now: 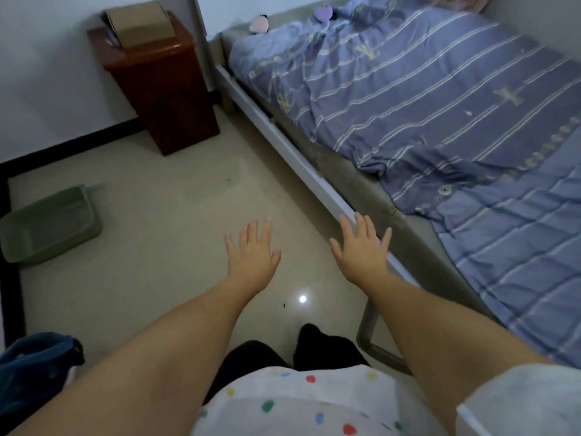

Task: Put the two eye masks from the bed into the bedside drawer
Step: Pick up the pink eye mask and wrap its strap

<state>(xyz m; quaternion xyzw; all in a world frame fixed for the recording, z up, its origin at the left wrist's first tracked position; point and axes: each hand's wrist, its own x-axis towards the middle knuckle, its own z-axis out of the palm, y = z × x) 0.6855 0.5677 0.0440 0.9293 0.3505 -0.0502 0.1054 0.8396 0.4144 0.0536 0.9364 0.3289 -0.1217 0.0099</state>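
Note:
Two eye masks lie at the far head end of the bed (pixel 283 143): a pink one (pixel 258 24) near the mattress corner and a purple one (pixel 324 12) on the blue striped quilt (pixel 424 99). The brown bedside cabinet (pixel 163 86) stands left of the bed against the wall; its drawer front is hard to make out. My left hand (pixel 253 254) and my right hand (pixel 361 250) are stretched forward over the floor, palms down, fingers spread, holding nothing. My right hand hovers beside the white bed rail. Both hands are far from the masks.
A cardboard box (pixel 141 23) rests on top of the cabinet. A green plastic basin (pixel 47 225) sits on the tiled floor (pixel 163 215) at the left. Blue fabric (pixel 34 360) lies at the lower left. A metal bed leg (pixel 371 328) is close to my feet.

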